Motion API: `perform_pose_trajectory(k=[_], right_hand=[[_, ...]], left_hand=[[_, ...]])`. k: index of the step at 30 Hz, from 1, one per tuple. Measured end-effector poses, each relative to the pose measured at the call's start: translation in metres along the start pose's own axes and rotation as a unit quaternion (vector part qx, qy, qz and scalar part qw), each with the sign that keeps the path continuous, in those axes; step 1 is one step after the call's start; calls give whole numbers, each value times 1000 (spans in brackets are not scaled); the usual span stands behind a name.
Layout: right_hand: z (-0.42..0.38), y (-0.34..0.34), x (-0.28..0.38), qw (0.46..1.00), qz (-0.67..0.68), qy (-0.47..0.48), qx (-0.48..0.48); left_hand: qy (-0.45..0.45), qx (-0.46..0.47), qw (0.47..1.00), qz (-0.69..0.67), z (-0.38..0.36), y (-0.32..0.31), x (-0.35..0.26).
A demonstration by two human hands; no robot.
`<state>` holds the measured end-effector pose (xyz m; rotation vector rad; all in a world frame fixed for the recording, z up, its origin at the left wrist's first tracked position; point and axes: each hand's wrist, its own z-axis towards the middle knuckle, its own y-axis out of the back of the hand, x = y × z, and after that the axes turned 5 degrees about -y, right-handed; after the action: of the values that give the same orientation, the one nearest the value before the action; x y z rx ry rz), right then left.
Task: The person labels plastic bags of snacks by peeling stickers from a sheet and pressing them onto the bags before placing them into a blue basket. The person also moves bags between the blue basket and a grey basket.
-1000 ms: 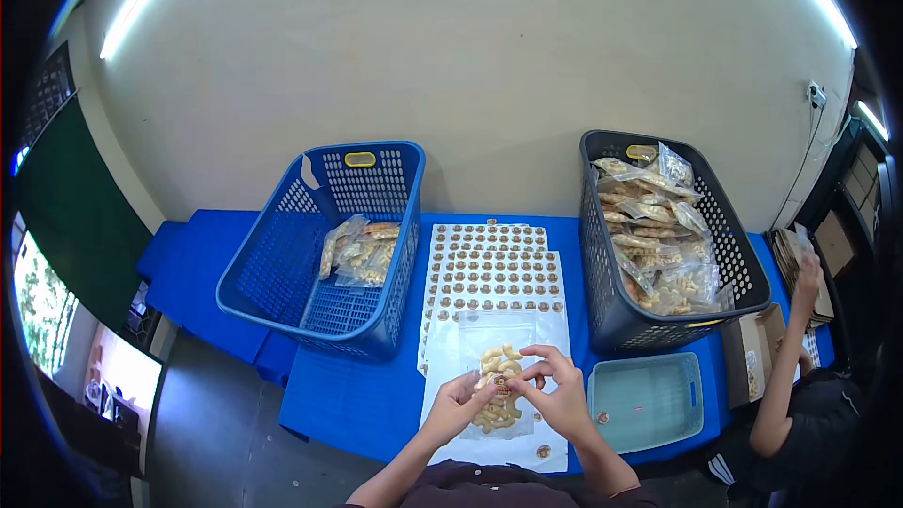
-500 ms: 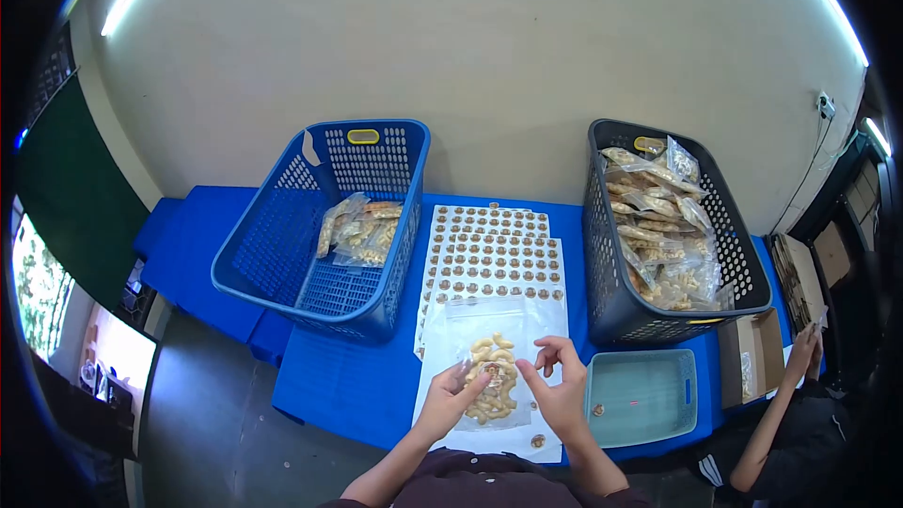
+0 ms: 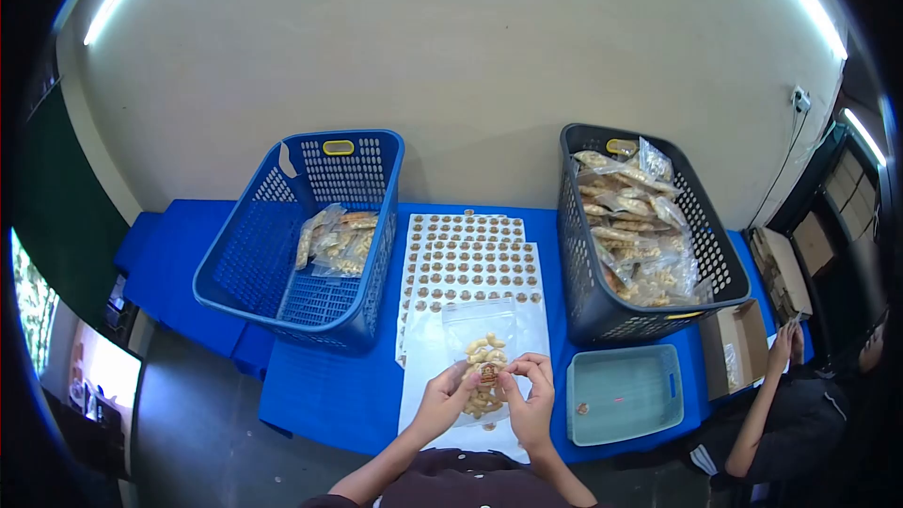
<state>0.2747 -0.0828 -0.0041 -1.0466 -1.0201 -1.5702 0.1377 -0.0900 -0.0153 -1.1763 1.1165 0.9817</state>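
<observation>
Change noted: half a second ago, the right hand was clear of the bag with thumb and forefinger spread. It is now back at the front of the clear bag, its fingers drawn narrow beside the round brown label. The left hand remains at the bag's other side. Finding: both hands are now at the label, where previously only the left was.

Position: the bag, part filled with pale curved pieces, lies on the sheets of round labels over the blue-covered desk, between the two hands. Its unfilled upper part points to 12 o'clock. The label is at 3 o'clock from the left fingers, just beside them, and at 9 o'clock from the right fingertips.

Finger state: left fingers hold the bag's left edge, thumb on its front. Right fingers are nearly closed; whether they pinch the label or only press it cannot be told.

Surroundings, from the bag: blue basket at 10 o'clock, dark basket at 2, shallow tray just past 3.
</observation>
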Motion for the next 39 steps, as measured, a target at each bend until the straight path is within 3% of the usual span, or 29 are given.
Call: perform_pose_trajectory(k=[5, 8, 11, 12, 15, 19, 22, 25, 29, 30, 33, 39], right_hand=[[5, 1, 10, 997, -69, 15, -37], [6, -2, 2, 993, 74, -74, -53], [11, 4, -15, 947, 254, -188, 54], [11, 9, -21, 946, 223, -219, 81], [5, 9, -24, 940, 249, -227, 56], [0, 1, -30, 946, 270, -166, -69], [5, 3, -8, 960, 227, -104, -125], [14, 4, -3, 950, 275, -99, -106], [21, 12, -10, 951, 288, -117, 4], [19, 13, -15, 957, 276, -84, 34], [14, 10, -11, 948, 284, -142, 13], [9, 15, -28, 970, 192, -147, -23]], left_hand=[[-27, 26, 998, -40, 13, 0, -3], [10, 47, 998, -45, 18, -2, 0], [23, 45, 998, -49, 16, -10, 5], [31, 53, 997, -47, 16, -8, 13], [41, 70, 995, -65, 18, -7, 18], [42, 114, 991, -60, 27, -11, 14], [-21, 131, 990, -48, 29, -20, 7], [-5, 168, 986, 18, 41, -12, -8], [-29, 130, 991, -19, 48, -15, -18], [-40, 124, 991, -11, 49, -17, -15], [25, 153, 988, 2, 50, -15, -14], [12, 155, 987, 36, 42, -18, -3]])
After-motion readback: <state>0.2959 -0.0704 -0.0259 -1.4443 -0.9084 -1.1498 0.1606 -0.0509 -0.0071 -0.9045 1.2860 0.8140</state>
